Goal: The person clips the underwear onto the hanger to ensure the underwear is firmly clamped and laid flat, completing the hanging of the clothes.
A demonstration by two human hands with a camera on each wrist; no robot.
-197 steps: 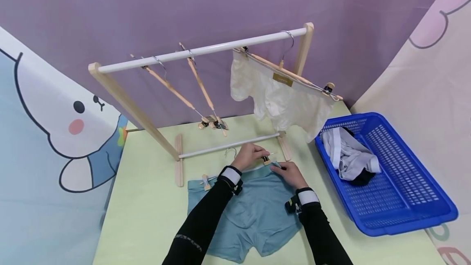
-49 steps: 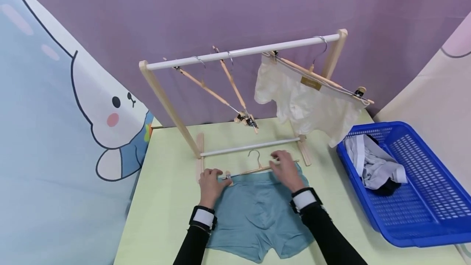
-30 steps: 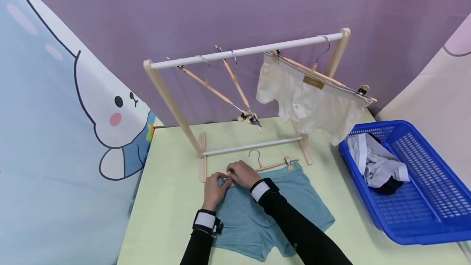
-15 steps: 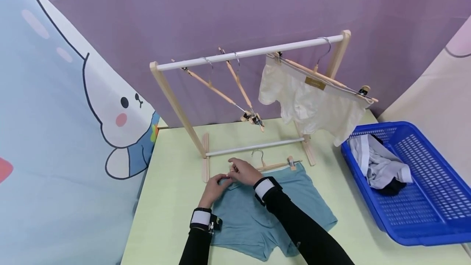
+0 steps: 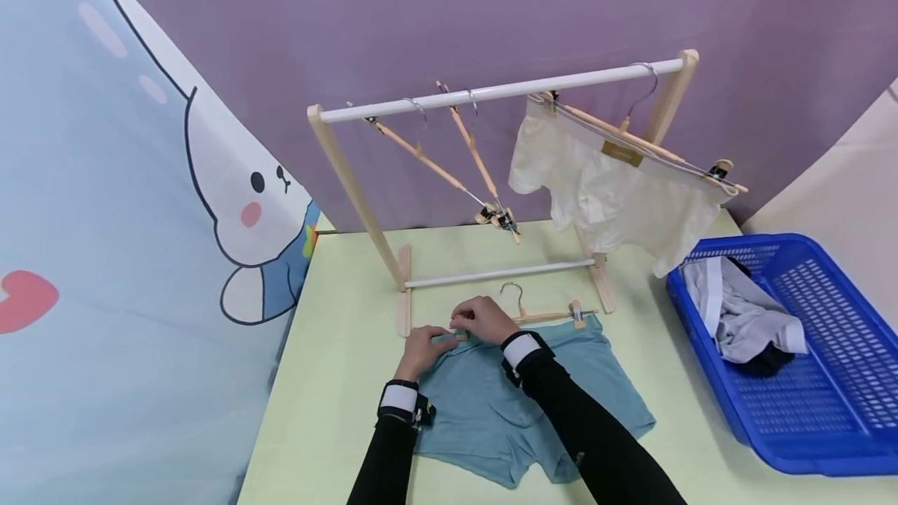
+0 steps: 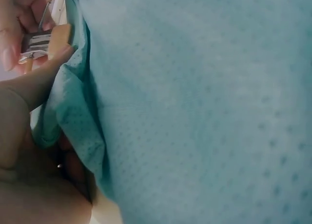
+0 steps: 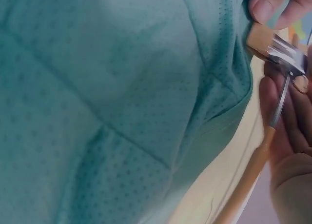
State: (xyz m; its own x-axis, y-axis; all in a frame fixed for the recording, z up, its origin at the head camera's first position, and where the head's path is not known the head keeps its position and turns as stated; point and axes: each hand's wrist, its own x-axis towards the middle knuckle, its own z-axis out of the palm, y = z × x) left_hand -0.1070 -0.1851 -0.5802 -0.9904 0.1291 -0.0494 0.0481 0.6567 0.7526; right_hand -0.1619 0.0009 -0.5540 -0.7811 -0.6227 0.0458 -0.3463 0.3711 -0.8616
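Note:
Teal shorts (image 5: 505, 411) lie flat on the table, waistband toward the rack, along a wooden clip hanger (image 5: 543, 318). Its right clip (image 5: 577, 313) sits on the waistband. At the left waistband corner my left hand (image 5: 423, 351) pinches the cloth beside the left clip; in the left wrist view the thumb of that hand (image 6: 29, 131) lies against the clip's wooden pad (image 6: 59, 40). My right hand (image 5: 486, 319) holds the same clip from above; in the right wrist view its fingers (image 7: 287, 112) are curled round the clip's metal part (image 7: 287, 55).
Behind the shorts stands a rack with a white rail (image 5: 505, 90). Two bare hangers (image 5: 424, 158) hang at its left, a hanger with white shorts (image 5: 610, 185) at its right. A blue basket (image 5: 828, 411) with grey and black clothes (image 5: 744, 310) stands on the right.
My right hand has left the right clip and come across to the left one, beside my left hand. Lately both hands have stayed there with small finger movements, while the head view has shifted left.

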